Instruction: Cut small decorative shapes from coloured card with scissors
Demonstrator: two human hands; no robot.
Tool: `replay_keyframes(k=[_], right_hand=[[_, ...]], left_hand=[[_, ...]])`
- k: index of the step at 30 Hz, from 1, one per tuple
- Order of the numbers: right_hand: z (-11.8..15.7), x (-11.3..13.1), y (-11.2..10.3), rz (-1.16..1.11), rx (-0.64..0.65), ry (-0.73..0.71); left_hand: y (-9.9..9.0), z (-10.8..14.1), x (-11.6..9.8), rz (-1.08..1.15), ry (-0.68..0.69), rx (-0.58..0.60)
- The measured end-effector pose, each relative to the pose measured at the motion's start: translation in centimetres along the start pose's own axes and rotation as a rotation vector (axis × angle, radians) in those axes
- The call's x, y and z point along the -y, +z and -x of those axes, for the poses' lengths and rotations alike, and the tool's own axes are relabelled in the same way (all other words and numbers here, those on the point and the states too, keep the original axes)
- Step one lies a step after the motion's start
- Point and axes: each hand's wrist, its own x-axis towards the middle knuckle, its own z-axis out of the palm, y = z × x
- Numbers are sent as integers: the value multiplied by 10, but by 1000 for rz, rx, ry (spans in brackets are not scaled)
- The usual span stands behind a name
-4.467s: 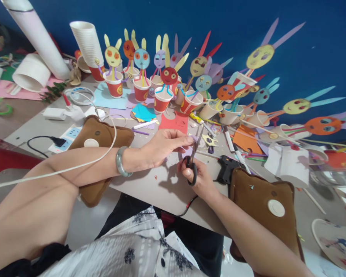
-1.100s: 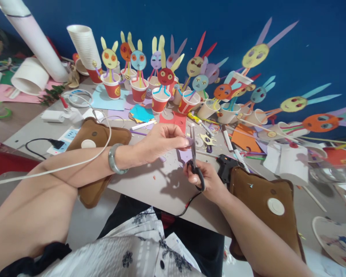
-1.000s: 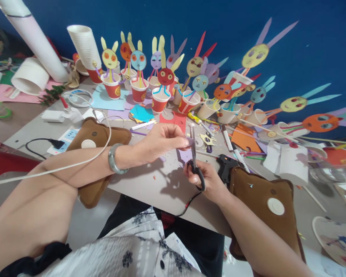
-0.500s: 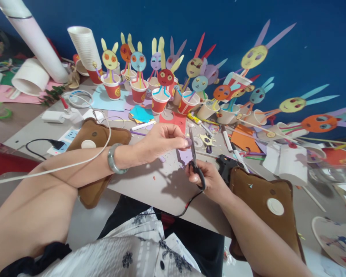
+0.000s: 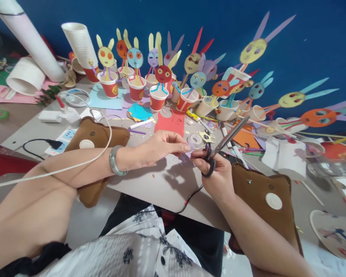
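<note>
My left hand (image 5: 161,148), with a jade-coloured bangle at the wrist, pinches a small purple paper piece (image 5: 191,147) over the middle of the table. Close to its right, my right hand (image 5: 216,173) is wrapped round the black handles of a pair of scissors (image 5: 229,134). The blades point up and to the right, away from the paper. Small paper scraps lie on the table below, and a red paper sheet (image 5: 167,122) with a round cut-out is just beyond my left hand.
Paper cups (image 5: 159,99) with rabbit-faced figures line the blue wall. Brown cushions (image 5: 265,207) lie by both forearms. A power strip (image 5: 64,140), a white cable, a glue gun, pens and a tape roll (image 5: 195,141) surround the work spot.
The scissors have swung away from the paper, and their blades now point up and right. My right hand has turned and risen slightly. My left hand still pinches the purple piece.
</note>
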Motion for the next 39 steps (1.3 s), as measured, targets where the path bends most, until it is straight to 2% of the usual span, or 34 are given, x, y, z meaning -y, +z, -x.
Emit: replay_keyframes(k=[12,15,18,22,29,32,39], right_hand=[[3,-12,6,-126,-44,66],[2,-9,6,-127,-50,97],[0,-2,8,-171,-45,157],[-2,3,11,-196,7,233],[1,-3,8,-138,148,268],[1,-2,7,-93,200,239],[0,5,9,-41,220,171]], left_hand=[[2,4,-1,-190,49,94],[2,4,-2,-180,18,132],[0,1,-4,-144,-65,115],[-1,-3,-9,-154,-149,78],[-5,-4,-14,-346,-56,254],[-9,-6,-13,-412,-61,306],[-14,-8,-12,-498,-9,367]])
